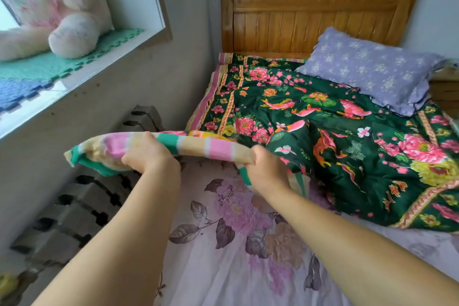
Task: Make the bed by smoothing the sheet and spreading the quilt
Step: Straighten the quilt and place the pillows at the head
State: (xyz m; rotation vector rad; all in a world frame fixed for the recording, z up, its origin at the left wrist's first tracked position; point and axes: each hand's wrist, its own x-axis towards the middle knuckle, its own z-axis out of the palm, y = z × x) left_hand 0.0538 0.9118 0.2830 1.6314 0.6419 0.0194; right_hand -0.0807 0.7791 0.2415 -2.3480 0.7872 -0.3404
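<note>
Plainly, both bare forearms reach forward and slightly upward from the bottom of the view, nearly parallel, toward the left side of the bed. The left hand and the right hand are both seen from the back, knuckles up, with the wrists straight. Each grip is curled tight round the striped edge of the quilt: the fingers wrap under the folded band of pink, yellow and green stripes and are hidden by it. The two hands sit apart along that edge, which is lifted clear of the sheet between them, and its loose corner sticks out past the left hand toward the wall.

One quilt shows, dark green with pink flowers and fish, bunched over the upper and right part of the bed. One sheet shows, pale lilac with large purple blooms, bare under the arms and at the foot. One lavender flowered pillow leans at the head, touching the quilt, below one wooden headboard. One plush rabbit sits on the window ledge, on green and blue foam mats. Dark foam tiles are stacked between bed and wall.
</note>
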